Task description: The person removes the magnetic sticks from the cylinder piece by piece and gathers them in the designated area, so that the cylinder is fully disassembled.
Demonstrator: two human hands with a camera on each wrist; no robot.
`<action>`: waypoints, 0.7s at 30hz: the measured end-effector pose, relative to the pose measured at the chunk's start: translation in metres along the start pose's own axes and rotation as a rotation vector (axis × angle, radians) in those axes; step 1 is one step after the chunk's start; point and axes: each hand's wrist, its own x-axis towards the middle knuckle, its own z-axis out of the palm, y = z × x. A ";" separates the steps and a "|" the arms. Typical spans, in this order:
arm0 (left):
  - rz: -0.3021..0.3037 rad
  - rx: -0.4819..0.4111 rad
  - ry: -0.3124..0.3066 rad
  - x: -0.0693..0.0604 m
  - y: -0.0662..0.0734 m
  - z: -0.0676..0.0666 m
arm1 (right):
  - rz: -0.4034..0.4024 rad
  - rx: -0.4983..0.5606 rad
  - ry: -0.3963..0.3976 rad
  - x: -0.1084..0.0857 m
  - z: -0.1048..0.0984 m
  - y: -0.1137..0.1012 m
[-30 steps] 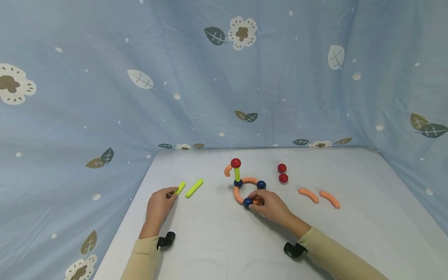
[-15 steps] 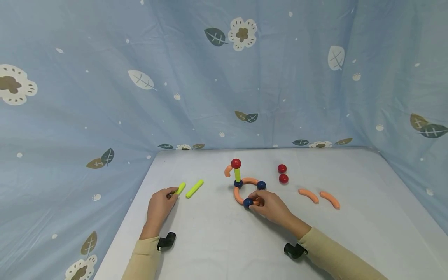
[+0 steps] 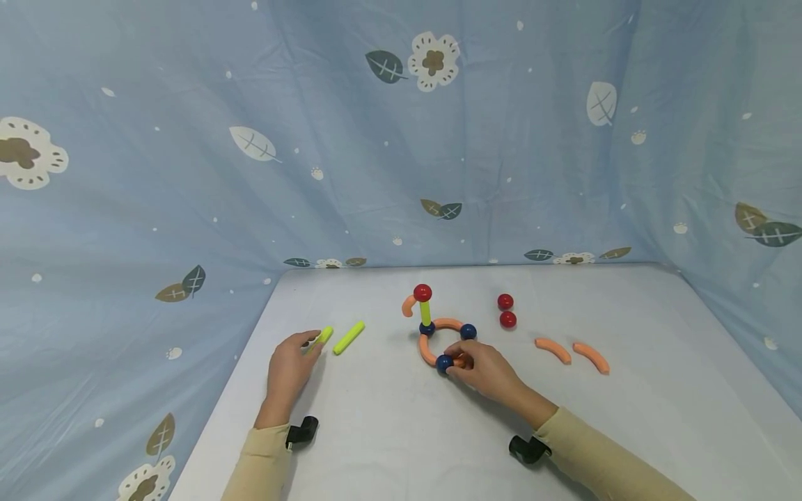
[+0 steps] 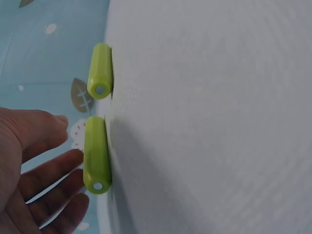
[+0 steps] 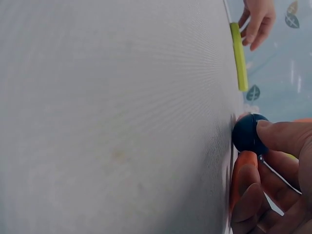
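- Ring (image 3: pixel 427 350) of orange curves and blue balls lies mid-table (image 3: pixel 376 438), its near right side partly hidden by the right hand (image 3: pixel 485 369).
- Right hand pinches the near blue ball (image 3: pixel 444 363) between thumb and fingers.
- An upright rod (image 3: pixel 425 313) stands on the far-left blue ball (image 3: pixel 427 328), topped by 1 red ball (image 3: pixel 422 293).
- Left hand (image 3: pixel 289 365), thumb and fingers parted, grips nothing beside the left yellow-green rod (image 4: pixel 96 155); contact cannot be told.
- Another yellow-green rod (image 3: pixel 349 338) lies just right.
- Farther right lie 2 red balls (image 3: pixel 508 319) and 2 loose orange curves (image 3: pixel 553 350).
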 end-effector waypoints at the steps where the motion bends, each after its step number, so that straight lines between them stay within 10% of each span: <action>1: 0.004 0.000 0.005 0.000 0.002 0.001 | -0.004 -0.003 0.001 0.000 0.000 0.001; 21: 0.171 -0.182 -0.009 -0.006 0.056 0.024 | 0.001 0.000 0.067 -0.001 -0.010 0.001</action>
